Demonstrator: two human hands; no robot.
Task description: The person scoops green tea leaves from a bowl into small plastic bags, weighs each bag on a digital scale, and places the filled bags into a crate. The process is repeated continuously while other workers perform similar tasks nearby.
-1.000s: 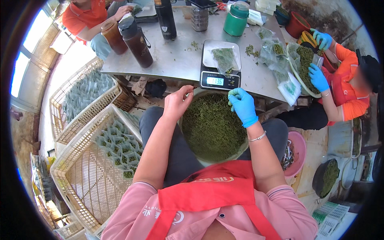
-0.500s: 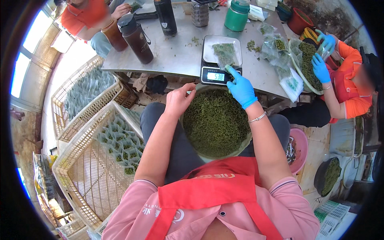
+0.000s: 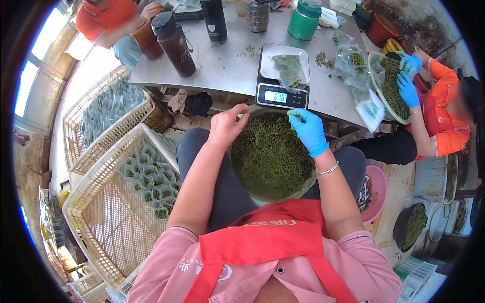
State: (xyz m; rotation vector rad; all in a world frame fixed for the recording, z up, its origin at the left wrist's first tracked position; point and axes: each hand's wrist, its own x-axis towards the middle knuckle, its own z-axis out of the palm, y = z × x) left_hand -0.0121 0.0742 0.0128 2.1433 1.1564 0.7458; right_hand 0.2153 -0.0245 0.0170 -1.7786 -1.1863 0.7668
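Note:
A round basin [image 3: 270, 194] filled with small green granules sits between my legs. My left hand [image 3: 228, 125], bare, is closed at its far left rim, thumb and fingers pinching the edge. At the far right rim is my right hand [image 3: 309, 132] in a blue glove. Its fingers are curled together over the edge, and what they hold, if anything, is hidden. Just beyond stands a digital scale [image 3: 281, 97] with a lit display on the metal table's front edge. On its pan lies a clear plastic bag [image 3: 288, 69] with green granules inside, touched by neither hand.
Two plastic crates [image 3: 113, 222] with filled bags stand at left. Bottles [image 3: 174, 48] and a green jar [image 3: 305, 22] occupy the table [image 3: 227, 70]. More bags [image 3: 351, 65] lie right of the scale. A gloved co-worker [image 3: 442, 108] handles a granule tray [image 3: 391, 83]. A pink basin [image 3: 376, 194] is at right.
My right hand has let go of the bag on the scale and come back to the basin's far right rim. The display reading has changed. My left hand has stayed in place.

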